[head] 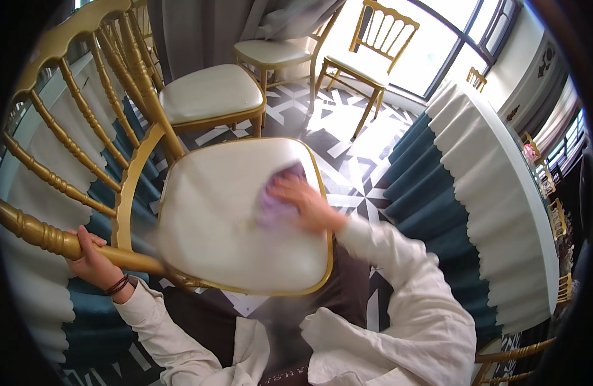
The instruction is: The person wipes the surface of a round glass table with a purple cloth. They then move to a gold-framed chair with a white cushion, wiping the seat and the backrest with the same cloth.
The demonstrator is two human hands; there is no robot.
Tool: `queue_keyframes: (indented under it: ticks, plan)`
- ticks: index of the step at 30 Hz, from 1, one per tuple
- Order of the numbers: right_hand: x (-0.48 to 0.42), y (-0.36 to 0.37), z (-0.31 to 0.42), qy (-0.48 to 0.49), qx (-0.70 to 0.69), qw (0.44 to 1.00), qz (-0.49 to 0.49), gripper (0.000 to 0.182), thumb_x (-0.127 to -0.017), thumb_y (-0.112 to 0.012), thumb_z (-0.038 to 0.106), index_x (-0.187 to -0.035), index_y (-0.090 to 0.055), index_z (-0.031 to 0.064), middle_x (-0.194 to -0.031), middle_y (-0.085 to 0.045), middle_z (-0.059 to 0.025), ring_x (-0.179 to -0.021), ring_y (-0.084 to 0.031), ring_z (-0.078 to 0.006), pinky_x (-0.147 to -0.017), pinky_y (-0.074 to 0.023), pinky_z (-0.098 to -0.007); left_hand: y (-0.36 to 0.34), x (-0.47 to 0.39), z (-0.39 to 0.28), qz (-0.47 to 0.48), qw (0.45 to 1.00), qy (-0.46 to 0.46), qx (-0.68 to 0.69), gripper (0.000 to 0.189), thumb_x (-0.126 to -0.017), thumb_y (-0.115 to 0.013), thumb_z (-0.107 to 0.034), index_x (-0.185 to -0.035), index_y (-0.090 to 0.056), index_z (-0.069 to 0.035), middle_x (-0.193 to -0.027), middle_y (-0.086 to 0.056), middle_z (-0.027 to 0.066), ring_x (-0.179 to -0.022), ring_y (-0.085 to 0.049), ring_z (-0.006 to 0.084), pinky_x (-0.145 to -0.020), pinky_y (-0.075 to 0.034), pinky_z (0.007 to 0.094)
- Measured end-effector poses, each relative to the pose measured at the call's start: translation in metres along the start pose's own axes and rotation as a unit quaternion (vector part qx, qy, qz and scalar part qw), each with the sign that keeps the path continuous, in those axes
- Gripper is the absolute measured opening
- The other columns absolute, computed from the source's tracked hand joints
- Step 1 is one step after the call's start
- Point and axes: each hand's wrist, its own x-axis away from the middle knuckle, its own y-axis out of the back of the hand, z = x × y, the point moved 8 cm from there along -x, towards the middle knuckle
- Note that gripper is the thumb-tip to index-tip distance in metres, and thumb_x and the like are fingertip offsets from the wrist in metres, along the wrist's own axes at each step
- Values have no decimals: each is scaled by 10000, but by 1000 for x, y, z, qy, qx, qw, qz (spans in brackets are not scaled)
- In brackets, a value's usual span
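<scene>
A gold chair with turned spindles in its back stands before me, its white padded seat (pixel 209 193) facing up. My left hand (pixel 95 258) is wrapped around the lower gold post (pixel 132 260) of the chair back, at the left. On the right part of the seat, my right hand (pixel 301 200) presses on a purple cloth (pixel 277 205) with its fingers spread over it. The hand and cloth are blurred. Part of the cloth is hidden under the palm.
More gold chairs with white seats (pixel 212 94) stand beyond, near grey curtains (pixel 195 38) and a bright window. A round table with white and teal skirting (pixel 499 207) is at the right; similar skirting (pixel 50 169) hangs at the left. The floor is patterned.
</scene>
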Motion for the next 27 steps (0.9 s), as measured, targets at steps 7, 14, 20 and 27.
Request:
queue_keyframes:
  ticks: [7, 14, 20, 27]
  plan:
    - [-142, -43, -41, -4, 191, 981, 23, 462, -903, -454, 274, -1341, -443, 125, -1387, -405, -139, -1292, -357, -286, -1093, -259, -382, -10, 2, -1, 17, 1000, -6, -9, 161, -857, -615, -63, -964, -518, 8, -652, -507, 24, -522, -459, 81, -522, -406, 217]
    - [-32, -109, 136, 323, 30, 934, 152, 487, -817, -546, 251, -1280, -475, 116, -1300, -478, -87, -1245, -417, -229, -1065, -302, -376, -1, 2, -5, 13, 1000, -7, 1, 157, -867, -608, -64, -968, -517, 16, -601, -482, 8, -519, -442, 72, -554, -387, 201]
    - [-150, -55, 24, 112, 118, 987, 13, 426, -850, -513, 261, -1259, -537, 146, -1316, -495, -97, -1264, -405, -271, -1043, -301, -462, -6, 9, -4, 9, 999, 11, 28, 186, -841, -635, -51, -959, -513, 24, -661, -518, 27, -509, -466, 84, -517, -395, 202]
    - [-260, -122, 9, -264, 150, 941, 150, 435, -878, -388, 389, -1187, -604, 172, -1178, -606, -91, -1165, -512, -299, -970, -257, -606, -9, 10, -18, 21, 999, 26, 35, 152, -857, -599, -39, -946, -486, 9, -754, -533, 39, -542, -484, 85, -529, -417, 208]
